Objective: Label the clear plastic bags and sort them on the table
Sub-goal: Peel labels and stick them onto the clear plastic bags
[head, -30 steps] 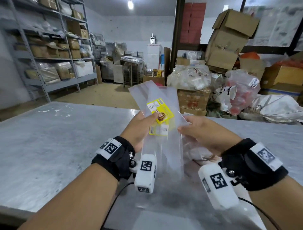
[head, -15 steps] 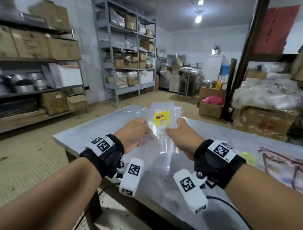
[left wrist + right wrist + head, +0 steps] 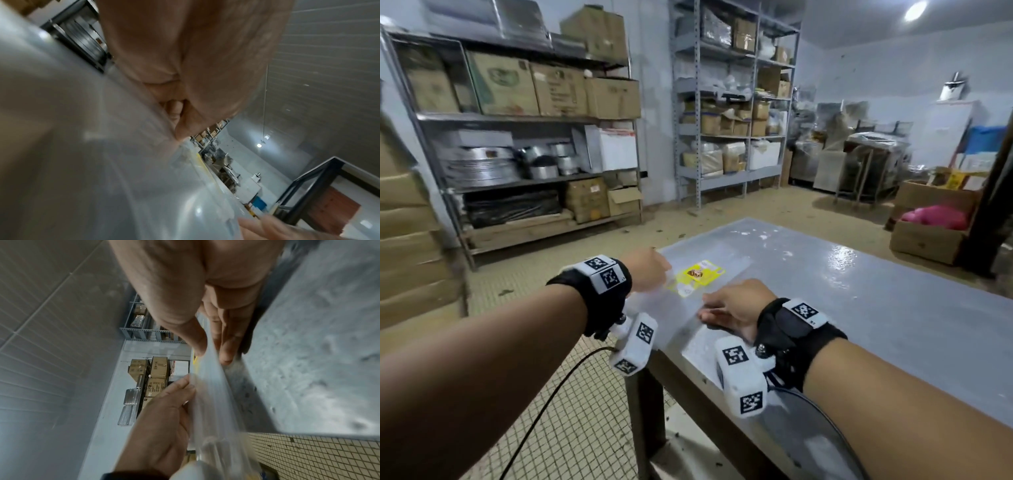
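A stack of clear plastic bags [image 3: 681,308] with a yellow label [image 3: 700,275] lies low and flat over the near left corner of the grey table [image 3: 859,308]. My left hand [image 3: 654,274] holds the stack's left edge; in the left wrist view thumb and fingers [image 3: 179,123] pinch the clear film [image 3: 102,162]. My right hand [image 3: 726,308] holds the right edge. In the right wrist view its thumb lies on top and its fingers [image 3: 226,340] underneath the bags [image 3: 216,394], just above the table [image 3: 308,353].
Metal shelves with cartons and pans [image 3: 524,144] stand at the left, and more shelving [image 3: 732,130] at the back. A cardboard box holding something pink [image 3: 931,222] sits on the floor at the right beside a dark post [image 3: 993,212]. Tiled floor [image 3: 585,411] lies below the table's corner.
The view has swung left. Both hands have brought the bags down from upright in the air to lying flat over the table's left corner.
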A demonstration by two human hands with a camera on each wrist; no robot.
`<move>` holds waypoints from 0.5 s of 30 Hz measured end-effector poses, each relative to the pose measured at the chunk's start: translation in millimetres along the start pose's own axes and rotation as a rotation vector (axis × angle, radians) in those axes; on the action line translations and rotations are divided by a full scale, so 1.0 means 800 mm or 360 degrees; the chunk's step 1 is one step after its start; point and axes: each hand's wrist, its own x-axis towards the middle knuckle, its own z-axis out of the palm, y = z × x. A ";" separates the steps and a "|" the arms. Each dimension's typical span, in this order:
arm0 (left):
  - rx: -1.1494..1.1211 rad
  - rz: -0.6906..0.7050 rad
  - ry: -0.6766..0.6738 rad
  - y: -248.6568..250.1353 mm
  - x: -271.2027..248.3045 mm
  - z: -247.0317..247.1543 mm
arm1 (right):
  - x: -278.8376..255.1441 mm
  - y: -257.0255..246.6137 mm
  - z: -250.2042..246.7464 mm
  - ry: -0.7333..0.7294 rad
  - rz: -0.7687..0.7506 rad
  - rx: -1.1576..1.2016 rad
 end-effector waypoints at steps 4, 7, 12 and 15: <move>0.0083 0.0011 0.0052 -0.010 0.034 0.001 | 0.015 -0.003 0.002 -0.0041 -0.0027 0.0177; 0.0125 -0.0016 0.0121 -0.002 0.048 -0.003 | 0.016 -0.003 -0.005 -0.0052 -0.0022 0.0232; 0.0323 0.0008 0.0099 0.013 0.041 -0.004 | -0.004 -0.003 -0.045 0.0002 -0.0051 0.0108; 0.0253 0.0204 0.0115 0.049 0.016 0.003 | -0.039 -0.012 -0.091 0.0110 -0.0071 -0.0094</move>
